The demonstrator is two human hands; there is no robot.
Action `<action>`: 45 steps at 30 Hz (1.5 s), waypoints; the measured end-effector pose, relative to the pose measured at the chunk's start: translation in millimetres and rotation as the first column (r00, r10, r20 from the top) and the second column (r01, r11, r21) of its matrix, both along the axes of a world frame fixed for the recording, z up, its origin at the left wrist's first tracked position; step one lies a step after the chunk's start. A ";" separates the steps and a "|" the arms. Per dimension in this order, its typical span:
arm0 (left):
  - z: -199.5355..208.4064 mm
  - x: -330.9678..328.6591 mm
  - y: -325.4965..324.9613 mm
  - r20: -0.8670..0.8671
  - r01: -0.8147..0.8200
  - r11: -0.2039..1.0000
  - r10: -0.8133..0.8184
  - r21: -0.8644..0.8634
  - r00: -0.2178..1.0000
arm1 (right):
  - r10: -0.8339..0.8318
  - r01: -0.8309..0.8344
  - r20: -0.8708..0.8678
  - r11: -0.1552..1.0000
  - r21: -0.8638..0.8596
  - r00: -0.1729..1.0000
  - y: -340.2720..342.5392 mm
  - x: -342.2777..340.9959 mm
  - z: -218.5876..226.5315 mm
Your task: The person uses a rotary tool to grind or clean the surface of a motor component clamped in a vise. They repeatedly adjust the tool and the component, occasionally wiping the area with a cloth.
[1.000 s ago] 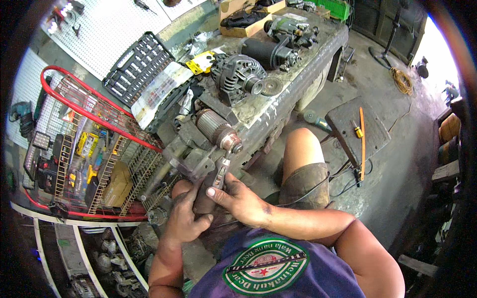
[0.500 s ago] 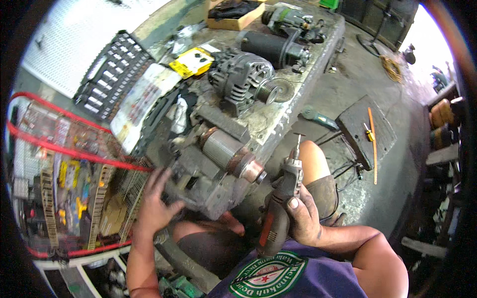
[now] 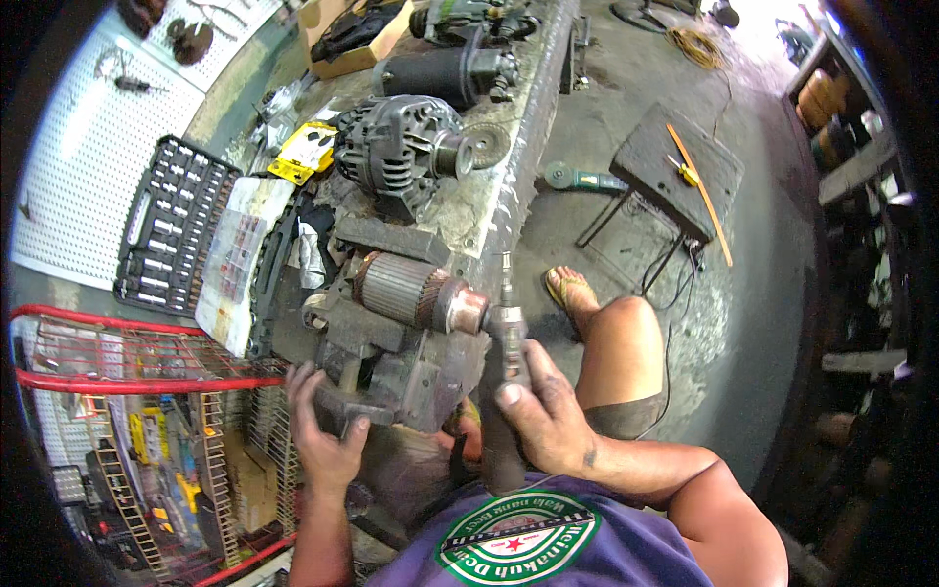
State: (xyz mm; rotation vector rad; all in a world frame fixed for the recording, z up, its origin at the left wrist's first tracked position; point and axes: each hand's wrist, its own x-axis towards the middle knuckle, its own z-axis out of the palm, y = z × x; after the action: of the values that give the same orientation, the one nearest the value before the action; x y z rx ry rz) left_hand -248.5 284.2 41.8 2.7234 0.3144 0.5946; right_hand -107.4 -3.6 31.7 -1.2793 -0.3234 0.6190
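Holds a dark rotary tool (image 3: 504,430) in the right hand (image 3: 558,406), in front of the torso and just beside the vise, with the slim metal bit (image 3: 507,264) pointing away from the body. Grips with the right thumb pressed along the tool's casing and the fingers closed about its right side. Overlaps in view, at the tool's nose, with the shaft end of a motor armature (image 3: 401,289); cannot tell whether touching. Holds the left hand (image 3: 326,430) empty, with fingers spread and thumb apart, at the near left side of the vise (image 3: 430,377); cannot tell whether resting against the metal. Shows on the armature, lying sideways at the vise, a ridged grey core and a copper commutator (image 3: 468,311) turned to the right. Beyond, on the workbench (image 3: 489,210), see an alternator (image 3: 396,142), a toothed disc (image 3: 486,145) close to its pulley, and a black cylindrical motor (image 3: 425,80) behind. To the left, see a yellow package (image 3: 303,152), a pale compartment case (image 3: 233,264) and an open socket set (image 3: 176,220), above a red-railed wire cart (image 3: 147,382). To the right, on the floor, see an angle grinder (image 3: 587,181) near a low dark stool (image 3: 650,152) bearing an orange strip (image 3: 709,210) and a yellow-handled screwdriver (image 3: 689,176).
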 end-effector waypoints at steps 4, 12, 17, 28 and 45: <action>9.0 2.8 -33.7 0.163 0.427 0.782 -0.399 -0.454 0.903 | 0.016 0.010 0.158 0.987 -0.163 0.987 11.6 -42.6 6.9; 38.3 46.8 -61.7 0.027 0.360 0.290 -0.745 -0.886 0.667 | -0.241 0.250 0.098 0.964 -0.091 0.966 41.2 -62.4 41.5; 67.6 62.6 -55.4 0.105 0.458 0.357 -0.685 -0.814 0.721 | -0.012 0.056 0.326 0.990 -0.126 0.945 32.8 -40.7 84.3; 72.2 56.0 -62.8 0.144 0.498 0.319 -0.710 -0.807 0.689 | -0.001 0.045 0.337 0.991 -0.123 0.942 26.6 -50.0 90.9; -7.2 51.7 -29.5 0.038 0.516 0.385 -0.773 -0.765 0.634 | 0.067 -0.044 0.114 0.981 -0.188 0.991 28.6 -56.4 17.7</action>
State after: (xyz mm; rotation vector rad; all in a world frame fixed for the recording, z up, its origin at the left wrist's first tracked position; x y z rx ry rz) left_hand -196.8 254.7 34.7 1.8602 -0.4191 -0.2268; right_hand -163.8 25.0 49.4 -1.4937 -0.4090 0.6322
